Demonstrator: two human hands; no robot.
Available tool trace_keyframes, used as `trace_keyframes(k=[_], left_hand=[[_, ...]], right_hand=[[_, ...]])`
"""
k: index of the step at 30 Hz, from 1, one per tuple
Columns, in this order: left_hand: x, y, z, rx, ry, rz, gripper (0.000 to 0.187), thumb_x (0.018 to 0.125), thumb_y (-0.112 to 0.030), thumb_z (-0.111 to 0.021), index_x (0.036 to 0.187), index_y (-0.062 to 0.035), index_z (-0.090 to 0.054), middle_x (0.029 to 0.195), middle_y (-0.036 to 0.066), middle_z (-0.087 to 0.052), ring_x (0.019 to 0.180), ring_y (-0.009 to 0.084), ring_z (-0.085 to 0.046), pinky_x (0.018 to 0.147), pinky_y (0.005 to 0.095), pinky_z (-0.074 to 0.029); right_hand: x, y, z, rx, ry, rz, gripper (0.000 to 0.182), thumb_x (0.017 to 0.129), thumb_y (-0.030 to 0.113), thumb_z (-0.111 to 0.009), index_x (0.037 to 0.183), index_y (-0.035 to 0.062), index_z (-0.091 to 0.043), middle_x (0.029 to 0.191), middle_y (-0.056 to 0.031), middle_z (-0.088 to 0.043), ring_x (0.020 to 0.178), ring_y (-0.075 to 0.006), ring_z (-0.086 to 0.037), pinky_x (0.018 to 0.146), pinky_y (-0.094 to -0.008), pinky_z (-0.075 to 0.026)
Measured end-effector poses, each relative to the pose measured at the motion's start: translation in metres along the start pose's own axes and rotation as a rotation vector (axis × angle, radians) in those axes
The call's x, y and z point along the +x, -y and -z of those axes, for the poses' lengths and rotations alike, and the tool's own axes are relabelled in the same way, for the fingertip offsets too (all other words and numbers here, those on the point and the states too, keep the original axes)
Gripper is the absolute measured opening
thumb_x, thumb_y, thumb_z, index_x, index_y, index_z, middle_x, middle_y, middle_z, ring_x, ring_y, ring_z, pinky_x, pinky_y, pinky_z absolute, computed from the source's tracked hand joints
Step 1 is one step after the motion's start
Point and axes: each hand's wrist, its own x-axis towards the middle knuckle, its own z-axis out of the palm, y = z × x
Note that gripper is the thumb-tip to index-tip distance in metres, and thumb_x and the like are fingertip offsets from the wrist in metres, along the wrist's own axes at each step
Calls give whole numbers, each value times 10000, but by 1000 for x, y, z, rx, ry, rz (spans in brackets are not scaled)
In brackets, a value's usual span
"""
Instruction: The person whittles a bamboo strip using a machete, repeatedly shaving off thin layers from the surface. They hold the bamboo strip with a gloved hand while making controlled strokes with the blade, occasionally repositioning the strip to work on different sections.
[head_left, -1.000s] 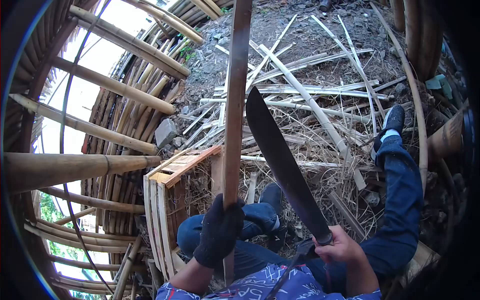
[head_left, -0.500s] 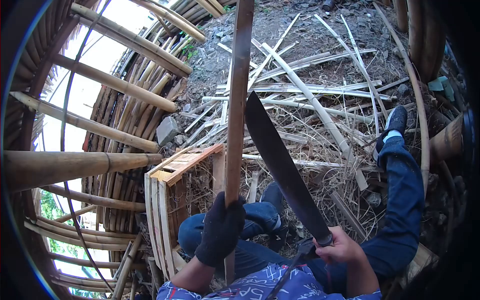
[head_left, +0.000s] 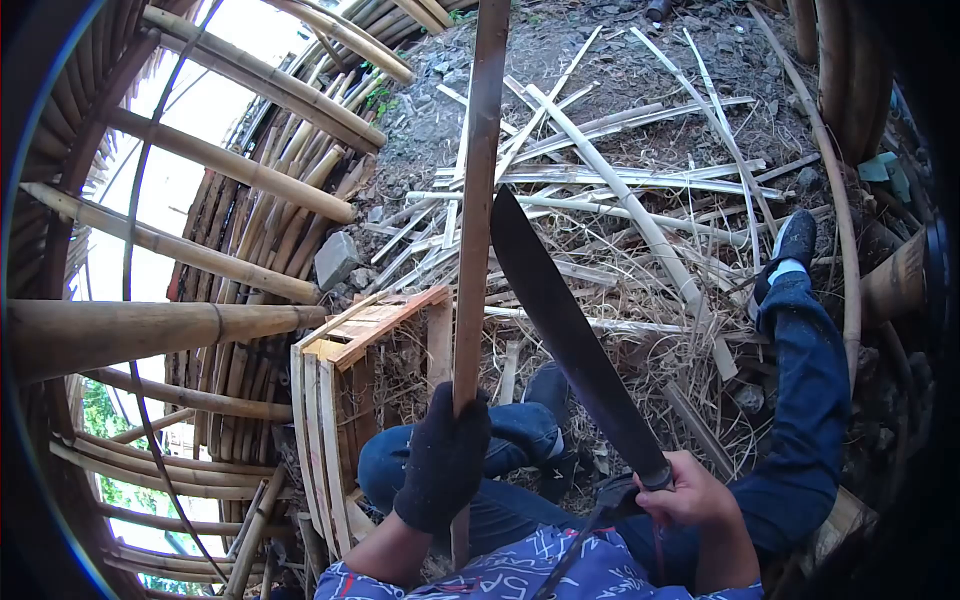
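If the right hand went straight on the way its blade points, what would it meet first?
Probably the wooden strip held by the gloved left hand: the tip of the machete in the right hand appears beside its edge, though depth is unclear.

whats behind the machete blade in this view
Pale strips and straw-like scraps show on both sides of the machete blade; whatever lies directly behind the blade is covered.

White lettering (head_left: 493,583) covered the blue shirt (head_left: 620,570), including what looked like "5A." Its other characters could not be read clearly.
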Motion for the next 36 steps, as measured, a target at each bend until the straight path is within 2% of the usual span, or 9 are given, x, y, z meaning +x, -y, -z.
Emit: trace_keyframes(k=[13,22,24,25,27,29,31,33,36], left_hand=[[-1,7,-1,160,-55,-163,57,976,-79,-465,1009,-45,-496,672,-35,-460,553,28,-458,464,195,-343],[-5,-17,-7,384,-74,-192,109,938,-123,-539,957,-22,-504,645,142,-556,548,244,-583,478,379,-410],[-5,-11,-2,558,-44,-534,123,933,-127,-546,962,-16,-502,652,175,-574,582,320,-614,487,410,-419],[-4,-14,-3,560,-43,-534,123,933,-127,-546,962,-16,-502,652,175,-574,582,320,-614,487,410,-419],[-2,-23,-5,448,-9,-222,124,928,-123,-545,973,-14,-504,670,207,-586,611,373,-621,497,434,-426],[-2,-20,-9,436,12,-201,124,921,-117,-552,977,-16,-506,667,202,-586,608,378,-619,499,443,-425],[-2,-7,-10,421,38,-175,126,913,-112,-558,981,-19,-508,665,198,-586,605,383,-617,501,452,-424],[0,15,-10,612,155,-511,122,895,-81,-563,989,-21,-514,676,201,-583,639,393,-620,523,460,-428],[-15,-27,-34,447,362,-397,113,895,-62,-540,997,-18,-520,685,189,-569,654,380,-608,557,457,-438]], right_hand=[[-13,13,3,-47,14,-90,114,820,52,-681,902,29,-606,626,31,-560,548,-40,-512,499,-227,-402],[-18,24,-3,-8,6,-148,135,833,55,-665,951,20,-609,625,29,-556,550,-42,-508,500,-227,-406],[-21,26,-2,-1,6,-186,129,838,59,-659,949,19,-608,626,30,-554,552,-42,-503,503,-229,-408],[-21,26,0,2,5,-221,123,843,63,-653,947,19,-607,627,31,-551,555,-42,-499,506,-230,-411],[-21,23,7,-32,25,-260,121,845,68,-646,948,17,-609,628,29,-553,561,-43,-503,509,-233,-414],[-18,18,10,-72,41,-302,120,847,72,-638,950,15,-611,629,27,-555,568,-44,-508,511,-236,-417],[-16,9,8,-125,-28,-146,97,821,58,-632,889,16,-576,574,-37,-594,435,-103,-536,397,-248,-392],[-13,17,2,-303,-150,-131,119,824,72,-632,904,2,-580,588,-35,-608,462,-109,-554,421,-254,-410],[-6,14,-3,-524,-254,-141,184,820,97,-637,945,-28,-584,618,-33,-632,516,-115,-583,476,-264,-444]])
